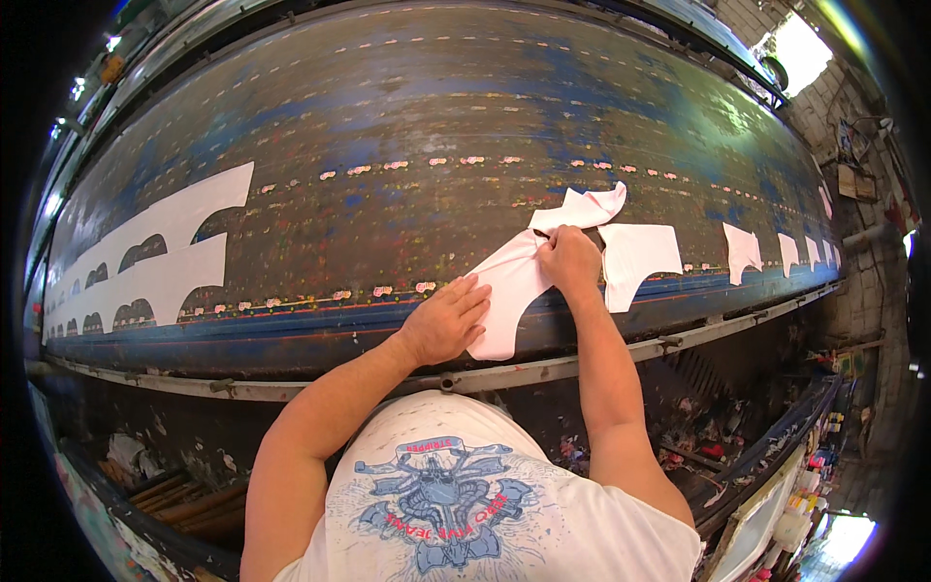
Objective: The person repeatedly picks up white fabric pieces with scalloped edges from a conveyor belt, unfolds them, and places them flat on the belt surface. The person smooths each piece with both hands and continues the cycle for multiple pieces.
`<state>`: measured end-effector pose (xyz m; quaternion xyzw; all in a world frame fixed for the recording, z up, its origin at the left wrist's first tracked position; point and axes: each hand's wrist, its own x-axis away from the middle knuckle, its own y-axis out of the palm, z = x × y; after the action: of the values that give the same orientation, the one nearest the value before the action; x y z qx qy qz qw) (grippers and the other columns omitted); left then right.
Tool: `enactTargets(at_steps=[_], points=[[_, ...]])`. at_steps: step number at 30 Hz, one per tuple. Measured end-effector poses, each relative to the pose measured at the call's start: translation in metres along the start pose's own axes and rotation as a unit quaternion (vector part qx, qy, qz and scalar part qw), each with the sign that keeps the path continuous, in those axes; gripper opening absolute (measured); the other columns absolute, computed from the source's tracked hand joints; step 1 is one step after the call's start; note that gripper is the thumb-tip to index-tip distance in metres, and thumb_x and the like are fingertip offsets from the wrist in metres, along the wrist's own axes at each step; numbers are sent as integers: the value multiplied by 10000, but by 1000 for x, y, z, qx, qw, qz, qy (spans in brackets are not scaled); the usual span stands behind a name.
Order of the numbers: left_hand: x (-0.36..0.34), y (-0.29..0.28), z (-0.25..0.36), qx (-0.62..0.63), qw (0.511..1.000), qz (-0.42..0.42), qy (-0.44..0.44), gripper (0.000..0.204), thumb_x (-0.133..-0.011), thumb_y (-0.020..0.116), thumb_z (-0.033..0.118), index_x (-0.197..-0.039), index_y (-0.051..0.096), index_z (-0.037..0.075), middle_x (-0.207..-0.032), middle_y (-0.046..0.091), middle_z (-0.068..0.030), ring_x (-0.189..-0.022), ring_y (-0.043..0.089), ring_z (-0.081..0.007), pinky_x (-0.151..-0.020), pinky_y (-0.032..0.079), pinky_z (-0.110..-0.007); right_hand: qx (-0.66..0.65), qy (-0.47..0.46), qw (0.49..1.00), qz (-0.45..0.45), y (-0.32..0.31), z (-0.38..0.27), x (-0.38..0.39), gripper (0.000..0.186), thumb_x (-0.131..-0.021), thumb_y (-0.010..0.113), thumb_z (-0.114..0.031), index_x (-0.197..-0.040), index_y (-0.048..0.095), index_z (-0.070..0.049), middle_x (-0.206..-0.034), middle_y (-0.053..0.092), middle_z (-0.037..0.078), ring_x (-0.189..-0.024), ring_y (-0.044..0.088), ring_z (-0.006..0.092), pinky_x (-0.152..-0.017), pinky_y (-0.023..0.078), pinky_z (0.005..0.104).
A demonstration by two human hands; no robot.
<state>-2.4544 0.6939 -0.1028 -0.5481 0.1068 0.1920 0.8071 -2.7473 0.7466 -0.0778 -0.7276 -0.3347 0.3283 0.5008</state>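
A white cut fabric piece (514, 301) with curved edges lies partly on the long dark printing table (417, 233), right in front of me. Its far end is lifted and folded over. My left hand (444, 322) rests flat on the near left edge of the cloth, fingers stretched out. Closed around the fabric farther up is my right hand (572, 257), which hides part of the fold. Just right of that hand, a second white fabric piece (640, 260) lies flat on the table.
More white pieces (742, 252) lie in a row toward the right end. Larger white pieces (155, 281) with scalloped edges cover the table's left end. A metal rail (582, 367) runs along the near edge. Below it, a cluttered shelf (184, 495) holds sticks and scraps.
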Motion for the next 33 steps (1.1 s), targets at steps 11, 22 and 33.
enactTargets(at_steps=[11, 22, 33], points=[[-66, -32, -5, 297, 924, -93, -221, 231, -930, 748, 98, -1129, 719, -14, -1031, 756, -194, -981, 737, -371, -891, 562, -444, -506, -230, 830, 46, -82, -31, 33, 128, -850, 727, 53, -876, 627, -22, -1027, 717, 110, -971, 701, 222, -905, 562, 367], [-7, -119, -48, 147, 941, 164, -258, 173, -947, 726, 8, -1099, 808, 15, -1009, 816, -158, -903, 787, -259, -846, 602, -360, -592, -317, 720, 174, -199, -60, 51, 134, -965, 715, -39, -945, 584, -17, -1070, 718, 215, -948, 741, 267, -888, 618, 406], [235, -258, -49, -167, 924, 199, -281, 162, -876, 760, -51, -999, 759, 54, -1029, 749, -146, -1057, 714, -375, -991, 555, -484, -560, -176, 759, -283, -104, -113, 122, 264, -788, 792, 60, -1047, 804, 14, -904, 705, 59, -857, 659, 154, -786, 518, 313]])
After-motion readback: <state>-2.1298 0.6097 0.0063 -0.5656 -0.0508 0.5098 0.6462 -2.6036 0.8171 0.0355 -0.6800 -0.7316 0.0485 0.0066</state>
